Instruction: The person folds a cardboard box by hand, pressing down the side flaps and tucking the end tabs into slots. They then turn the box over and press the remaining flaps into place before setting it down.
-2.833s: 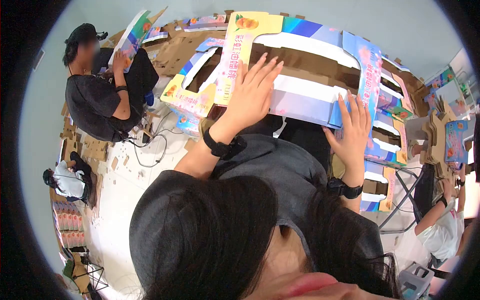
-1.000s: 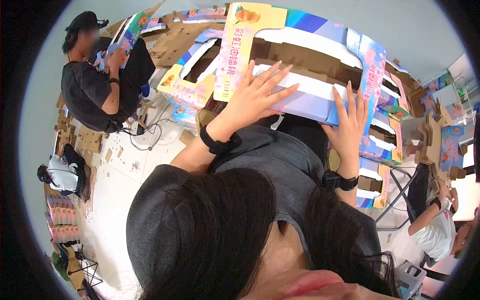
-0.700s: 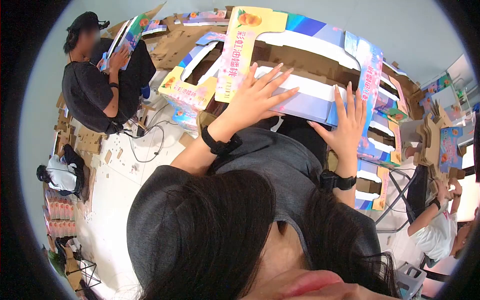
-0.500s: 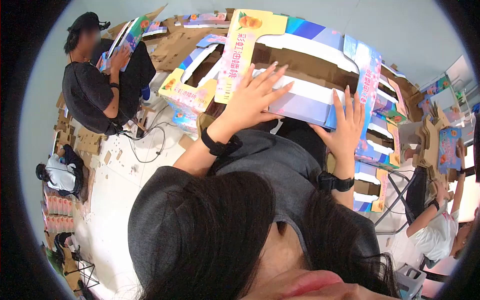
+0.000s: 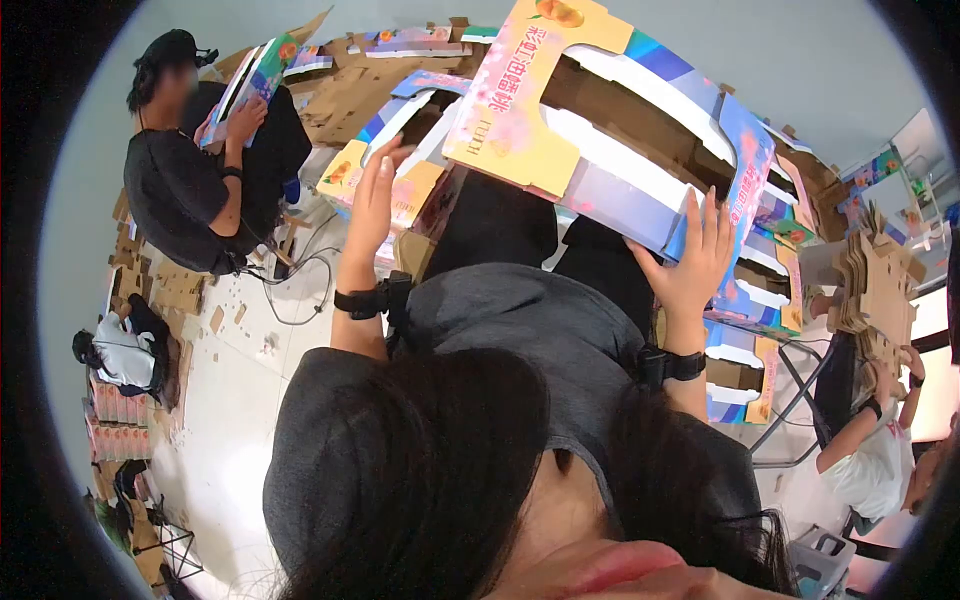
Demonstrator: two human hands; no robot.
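A printed cardboard fruit box [image 5: 620, 205] with a yellow end, a blue end and long cut-out openings rests over my lap, its yellow end angled up and away. My right hand [image 5: 692, 248] grips its near blue corner, fingers stretched over the top and thumb along the front side. Off the box, my left hand [image 5: 370, 205] is raised at the left with its fingers extended and nothing in it. Behind that hand stands another printed box [image 5: 405, 195], partly covered by the fingers.
More printed boxes [image 5: 765, 290] are stacked on my right, beside a folding stand's black legs [image 5: 800, 390]. At the left a seated person [image 5: 180, 190] handles a similar box. Brown cardboard [image 5: 340, 100] lies behind. Another person [image 5: 880, 450] at the right is by stacked cardboard sheets [image 5: 865, 280].
My left hand has let go of the box and moved left. The box has turned, its yellow end shifting up and right, while my right hand stays at the blue corner.
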